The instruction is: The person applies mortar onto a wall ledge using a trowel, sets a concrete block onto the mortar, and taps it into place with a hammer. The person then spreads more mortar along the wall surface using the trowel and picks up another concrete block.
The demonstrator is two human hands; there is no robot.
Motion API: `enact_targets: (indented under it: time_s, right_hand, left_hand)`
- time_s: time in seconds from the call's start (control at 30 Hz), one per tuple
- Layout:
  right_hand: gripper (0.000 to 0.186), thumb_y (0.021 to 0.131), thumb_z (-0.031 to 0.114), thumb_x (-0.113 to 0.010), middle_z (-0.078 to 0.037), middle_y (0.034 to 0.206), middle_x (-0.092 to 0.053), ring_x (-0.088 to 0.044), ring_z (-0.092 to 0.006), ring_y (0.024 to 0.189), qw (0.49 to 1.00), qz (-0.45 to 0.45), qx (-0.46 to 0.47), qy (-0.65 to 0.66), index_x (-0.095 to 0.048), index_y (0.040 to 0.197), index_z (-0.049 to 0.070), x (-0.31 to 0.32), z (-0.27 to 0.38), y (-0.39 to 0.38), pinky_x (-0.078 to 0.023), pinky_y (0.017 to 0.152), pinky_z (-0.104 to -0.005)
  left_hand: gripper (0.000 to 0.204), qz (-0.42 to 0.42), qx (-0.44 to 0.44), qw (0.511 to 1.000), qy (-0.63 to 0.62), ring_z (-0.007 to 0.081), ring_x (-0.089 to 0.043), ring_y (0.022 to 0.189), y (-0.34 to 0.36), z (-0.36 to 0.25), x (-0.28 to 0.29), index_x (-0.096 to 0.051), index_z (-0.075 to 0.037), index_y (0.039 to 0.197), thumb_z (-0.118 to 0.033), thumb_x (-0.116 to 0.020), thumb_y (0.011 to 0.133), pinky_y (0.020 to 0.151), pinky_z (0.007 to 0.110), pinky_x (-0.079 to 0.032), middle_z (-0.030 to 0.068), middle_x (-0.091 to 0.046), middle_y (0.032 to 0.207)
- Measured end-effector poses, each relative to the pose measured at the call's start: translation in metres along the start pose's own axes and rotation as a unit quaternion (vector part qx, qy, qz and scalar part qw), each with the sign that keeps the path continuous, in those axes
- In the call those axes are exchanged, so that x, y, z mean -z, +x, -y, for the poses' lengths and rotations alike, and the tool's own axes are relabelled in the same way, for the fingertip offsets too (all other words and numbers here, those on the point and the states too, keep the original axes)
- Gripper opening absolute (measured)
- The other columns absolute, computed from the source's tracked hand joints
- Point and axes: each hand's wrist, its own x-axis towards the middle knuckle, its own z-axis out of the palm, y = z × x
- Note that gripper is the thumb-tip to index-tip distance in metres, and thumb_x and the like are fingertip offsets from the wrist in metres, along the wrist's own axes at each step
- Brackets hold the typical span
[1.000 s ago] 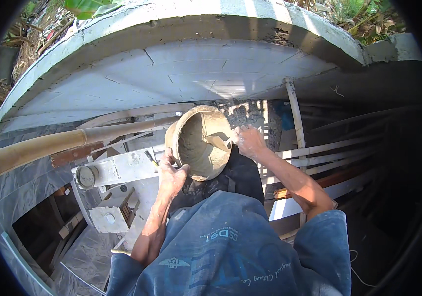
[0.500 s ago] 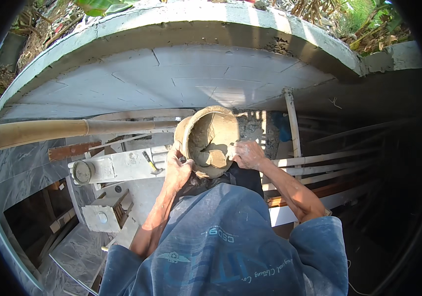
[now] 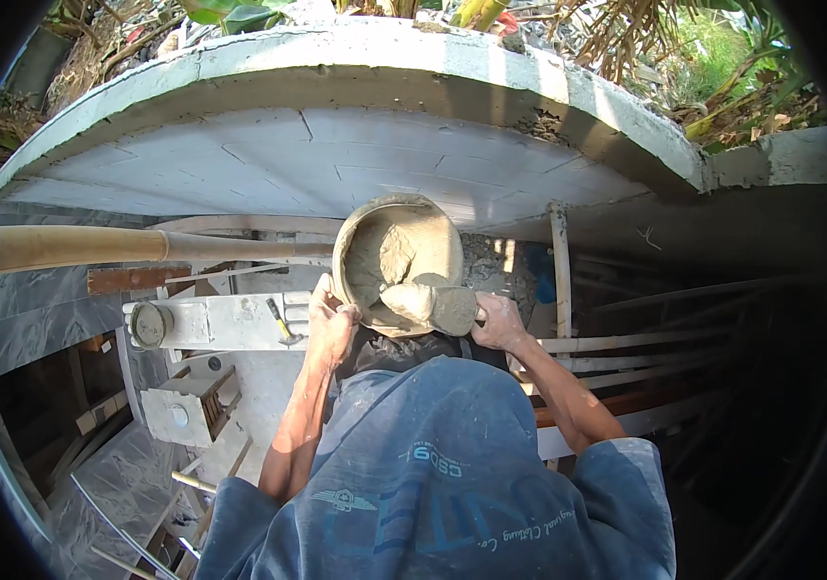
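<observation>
A round, mortar-caked bucket (image 3: 447,246) is held in front of my body, its mouth tilted so the inside shows. My left hand (image 3: 334,324) grips the bucket's near left rim, thumb on the outside. In my right hand (image 3: 499,322) is the handle of a trowel (image 3: 455,311), closed in the fingers. The trowel lies across the bucket's near right rim, its blade coated in wet grey mortar and bearing a lump. More mortar (image 3: 394,253) clings to the bucket's inner wall.
A block wall (image 3: 375,150) with a rough cement top edge (image 3: 336,50) curves ahead. At left, a thick bamboo pole (image 3: 65,253) runs sideways above a plank (image 3: 215,324) bearing a hammer (image 3: 285,322) and a small bucket (image 3: 149,325). Poles (image 3: 645,340) cross the shaded right side.
The trowel has come up out of the bucket with mortar on its blade as my right hand moved slightly right and down. My left hand still holds the rim.
</observation>
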Motion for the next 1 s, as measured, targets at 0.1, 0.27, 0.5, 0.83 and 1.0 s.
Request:
enact_targets:
  time_s: [0.1,0.27,0.5,0.83,1.0]
  right_hand:
    - [0.026,0.077,0.016,-0.068,-0.018,0.094,-0.071,-0.068,-0.041,0.088,0.997,-0.058,0.031,0.034,-0.07,0.101,0.007,0.006,0.004,0.004,-0.056,0.076,-0.0459]
    - [0.026,0.076,0.017,-0.071,-0.017,0.092,-0.071,-0.069,-0.0396,0.087,0.985,-0.149,0.058,0.063,-0.07,0.1,0.006,0.016,0.0,0.012,-0.057,0.074,-0.0433]
    - [0.028,0.075,0.013,-0.07,-0.017,0.096,-0.071,-0.069,-0.0393,0.092,0.981,-0.175,0.071,0.036,-0.069,0.101,0.005,0.019,-0.015,0.012,-0.056,0.077,-0.0426]
    - [0.03,0.076,0.016,-0.074,-0.014,0.095,-0.072,-0.07,-0.037,0.089,0.97,-0.224,0.049,0.083,-0.071,0.105,0.009,0.043,0.005,0.012,-0.057,0.074,-0.0413]
    - [0.031,0.075,0.014,-0.074,-0.014,0.096,-0.071,-0.069,-0.0371,0.09,0.962,-0.259,0.021,0.08,-0.07,0.105,0.008,0.062,0.003,0.015,-0.057,0.075,-0.0409]
  left_hand:
    - [0.039,-0.04,0.022,0.999,-0.029,0.0104,-0.058,0.078,-0.006,0.004,-0.001,-0.056,-0.005,0.109,0.015,-0.051,0.075,0.067,0.025,-0.047,0.002,-0.065,0.094]
    - [0.041,-0.031,0.009,0.999,-0.03,0.0106,-0.058,0.076,-0.005,0.01,-0.001,-0.056,-0.005,0.111,0.014,-0.051,0.075,0.065,0.025,-0.047,0.0033,-0.066,0.096]
    - [0.034,-0.026,0.004,0.999,-0.027,0.0078,-0.06,0.071,-0.005,0.005,-0.016,-0.055,-0.009,0.101,0.014,-0.048,0.078,0.059,0.022,-0.048,0.0015,-0.064,0.09]
    - [0.03,-0.027,0.006,0.999,0.017,0.009,-0.052,0.064,0.007,0.014,-0.022,-0.049,-0.01,0.088,0.015,-0.05,0.072,0.057,0.025,-0.044,0.0,-0.057,0.078]
    - [0.037,-0.016,-0.014,1.0,0.01,0.0057,-0.053,0.06,0.018,0.029,-0.019,-0.055,-0.012,0.099,0.017,-0.049,0.076,0.053,0.022,-0.049,-0.0017,-0.06,0.079]
